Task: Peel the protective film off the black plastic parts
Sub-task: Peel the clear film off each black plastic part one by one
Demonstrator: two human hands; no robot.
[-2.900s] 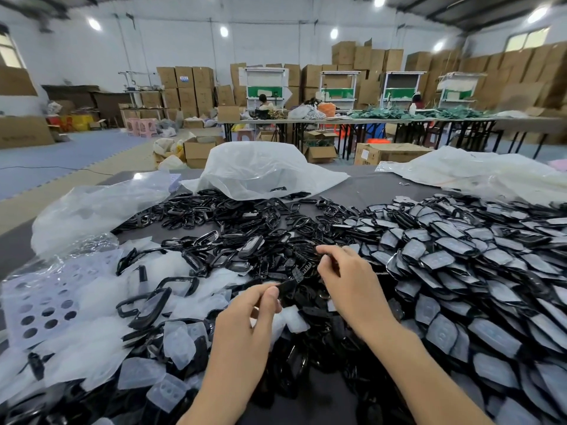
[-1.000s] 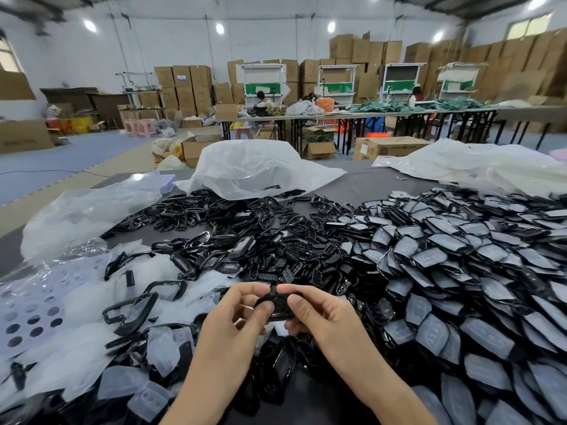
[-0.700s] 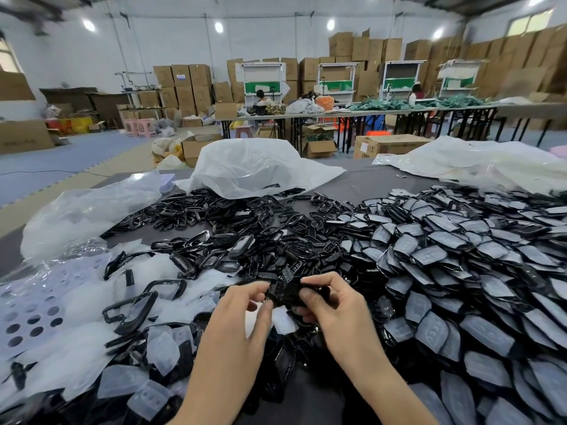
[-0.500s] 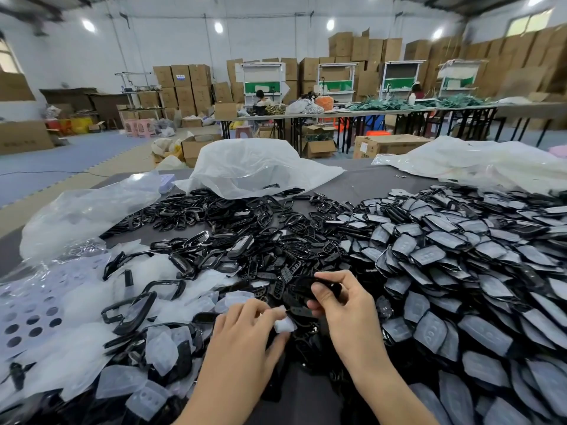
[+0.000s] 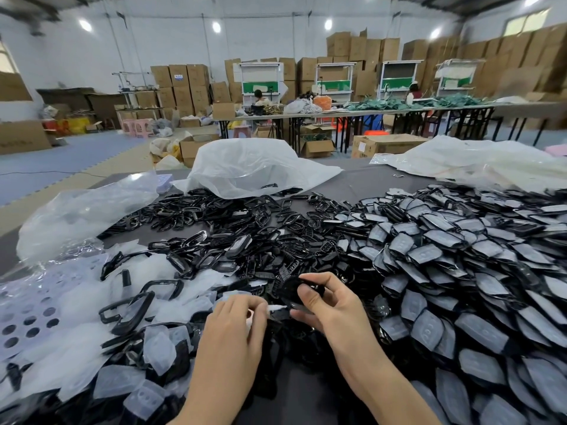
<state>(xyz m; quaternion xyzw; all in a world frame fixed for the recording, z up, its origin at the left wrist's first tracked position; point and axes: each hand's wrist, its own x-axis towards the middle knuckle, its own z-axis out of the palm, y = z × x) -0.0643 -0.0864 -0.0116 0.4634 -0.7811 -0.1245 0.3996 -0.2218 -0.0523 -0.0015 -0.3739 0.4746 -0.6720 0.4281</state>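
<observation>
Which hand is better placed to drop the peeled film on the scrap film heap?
Left, probably. The left hand pinches the film, and the scrap film heap lies on its side; the right hand holds the black part.

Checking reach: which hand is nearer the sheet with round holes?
Left. The left hand, pinching film, is right of the sheet; the right hand, holding a black part, lies farther right.

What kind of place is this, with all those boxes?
Probably a factory workshop: cardboard boxes stacked along the walls, long work tables behind, and heaps of black plastic parts in front.
</observation>
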